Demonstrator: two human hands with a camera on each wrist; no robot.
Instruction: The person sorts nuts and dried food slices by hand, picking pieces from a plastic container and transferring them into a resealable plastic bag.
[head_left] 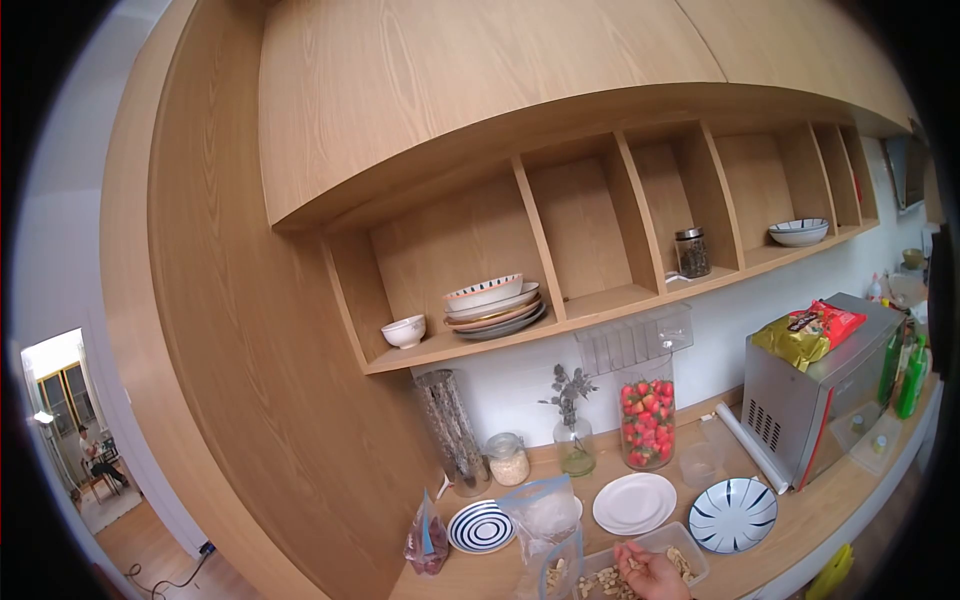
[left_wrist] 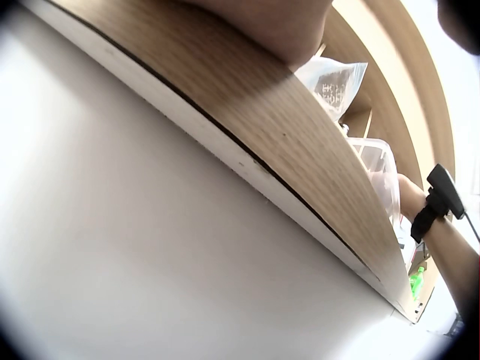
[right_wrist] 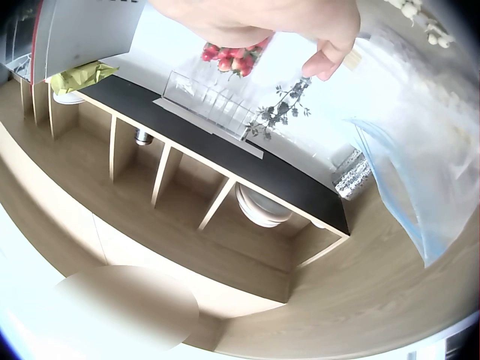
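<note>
In the head view my right hand (head_left: 655, 578) is over a clear plastic container (head_left: 700, 548) holding peanuts (head_left: 603, 582), its fingers curled around some of them. In the right wrist view the same hand (right_wrist: 285, 21) has bent fingers, with a small beige piece (right_wrist: 352, 60) at them. An upright clear zip bag (head_left: 545, 515) with a blue edge stands left of the container; a smaller bag (head_left: 560, 570) in front of it has peanuts inside. The left wrist view shows part of my left hand (left_wrist: 262, 26) above the counter edge, fingers hidden.
Behind are a white plate (head_left: 634, 503), a blue-lined plate (head_left: 732, 515), a spiral-patterned plate (head_left: 481, 527), a strawberry jar (head_left: 648, 425), a vase (head_left: 575, 448) and a grain jar (head_left: 508, 460). A reddish bag (head_left: 426, 545) stands left, a microwave (head_left: 800, 400) right. Shelves hang above.
</note>
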